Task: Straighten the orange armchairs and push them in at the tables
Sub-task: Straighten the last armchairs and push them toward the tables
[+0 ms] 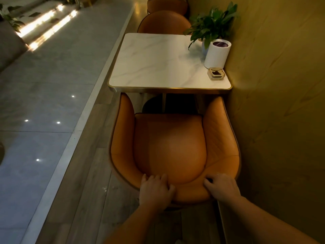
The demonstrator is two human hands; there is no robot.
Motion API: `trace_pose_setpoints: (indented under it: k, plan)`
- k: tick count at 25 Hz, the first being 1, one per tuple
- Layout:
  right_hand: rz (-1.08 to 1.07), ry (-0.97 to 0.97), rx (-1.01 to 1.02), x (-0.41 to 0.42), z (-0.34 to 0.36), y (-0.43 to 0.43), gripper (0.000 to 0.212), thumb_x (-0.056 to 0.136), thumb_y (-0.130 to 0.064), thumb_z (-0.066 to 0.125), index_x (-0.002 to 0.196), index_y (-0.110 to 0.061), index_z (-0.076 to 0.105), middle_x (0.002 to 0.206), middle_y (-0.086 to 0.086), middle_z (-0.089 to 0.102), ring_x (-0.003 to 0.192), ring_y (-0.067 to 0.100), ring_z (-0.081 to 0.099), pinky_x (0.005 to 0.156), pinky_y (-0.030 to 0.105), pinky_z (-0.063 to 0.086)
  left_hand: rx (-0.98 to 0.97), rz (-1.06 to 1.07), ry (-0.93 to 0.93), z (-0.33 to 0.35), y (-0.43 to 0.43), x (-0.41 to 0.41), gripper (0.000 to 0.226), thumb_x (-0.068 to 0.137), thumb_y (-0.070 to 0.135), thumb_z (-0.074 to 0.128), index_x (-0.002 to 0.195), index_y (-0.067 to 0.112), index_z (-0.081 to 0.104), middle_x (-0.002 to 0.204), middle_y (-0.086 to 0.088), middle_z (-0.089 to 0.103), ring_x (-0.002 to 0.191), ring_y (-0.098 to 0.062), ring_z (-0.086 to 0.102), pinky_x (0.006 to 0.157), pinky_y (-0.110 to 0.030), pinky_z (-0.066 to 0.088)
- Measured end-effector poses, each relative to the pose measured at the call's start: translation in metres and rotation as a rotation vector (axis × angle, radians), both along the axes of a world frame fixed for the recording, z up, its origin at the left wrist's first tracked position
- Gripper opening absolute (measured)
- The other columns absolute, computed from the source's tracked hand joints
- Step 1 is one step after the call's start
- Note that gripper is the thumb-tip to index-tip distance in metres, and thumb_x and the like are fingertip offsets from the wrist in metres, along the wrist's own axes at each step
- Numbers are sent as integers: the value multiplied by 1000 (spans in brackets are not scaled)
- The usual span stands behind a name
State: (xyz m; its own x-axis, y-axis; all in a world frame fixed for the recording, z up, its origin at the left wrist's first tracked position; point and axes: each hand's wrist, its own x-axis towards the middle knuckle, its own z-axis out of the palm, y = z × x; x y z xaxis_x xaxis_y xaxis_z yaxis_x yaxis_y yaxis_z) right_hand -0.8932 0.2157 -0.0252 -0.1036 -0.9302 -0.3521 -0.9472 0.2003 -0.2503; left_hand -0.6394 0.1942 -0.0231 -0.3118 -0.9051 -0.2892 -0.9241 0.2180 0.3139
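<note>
Lower centre of frame: an orange armchair faces a marble-topped table, its arm fronts tucked under the table's near edge. The left hand and right hand each wrap over the backrest's top rim, fingers curled onto the inner face; the thumbs are hidden. The chair's legs are out of sight. At upper centre, a second armchair shows only its back beyond the table. A third is cut off by the top edge.
</note>
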Motion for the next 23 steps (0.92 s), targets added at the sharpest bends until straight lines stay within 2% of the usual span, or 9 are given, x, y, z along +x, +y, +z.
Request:
trace_pose_setpoints:
  k: [3, 6, 8, 12, 18, 21, 23]
  plan:
    - [10, -4, 3, -3, 0, -2, 33, 96, -55, 40, 90, -35, 65, 73, -9, 62, 64, 3, 59, 65, 29, 55, -14, -6, 15, -2, -2, -1, 29, 92, 53, 23, 88, 30, 41, 96, 2, 62, 98, -20, 57, 113, -51, 27]
    - [15, -7, 1, -2, -1, -1, 29, 98, -53, 40, 96, -37, 64, 80, -9, 63, 69, 4, 59, 67, 27, 53, -5, -9, 19, -6, -3, -1, 30, 93, 54, 23, 87, 30, 41, 95, 2, 62, 98, -19, 57, 115, -53, 23]
    - [25, -12, -2, -4, -4, -2, 33, 98, -53, 39, 96, -34, 66, 80, -9, 63, 69, 4, 59, 68, 30, 54, 9, -13, 5, -6, -3, 0, 31, 93, 53, 22, 88, 29, 42, 96, 2, 62, 100, -20, 57, 116, -55, 20]
    - [43, -35, 10, -3, -3, -2, 32, 99, -48, 40, 89, -31, 65, 76, -7, 63, 67, 5, 59, 67, 32, 54, 30, -5, -33, -1, -1, -1, 36, 95, 52, 22, 92, 27, 48, 101, 1, 63, 106, -20, 56, 118, -60, 11]
    - [69, -76, -6, 0, 0, 1, 34, 102, -45, 40, 91, -28, 66, 73, -8, 60, 67, 5, 57, 71, 27, 48, 61, 19, -37, 6, 4, 6, 46, 98, 52, 24, 103, 24, 60, 111, 0, 62, 119, -20, 51, 119, -62, 4]
    - [76, -84, -19, 4, 2, 4, 40, 101, -52, 39, 93, -27, 69, 73, -8, 61, 70, 5, 58, 80, 30, 47, 63, 16, -52, 12, 6, 16, 47, 100, 52, 23, 110, 26, 60, 119, 2, 60, 127, -19, 45, 118, -64, 4]
    - [75, -75, -32, 10, 2, 6, 47, 98, -58, 34, 95, -27, 69, 75, -8, 63, 75, 6, 59, 96, 35, 43, 61, 30, -43, 13, 6, 24, 46, 100, 52, 23, 113, 28, 60, 125, 4, 58, 131, -18, 41, 117, -65, 4]
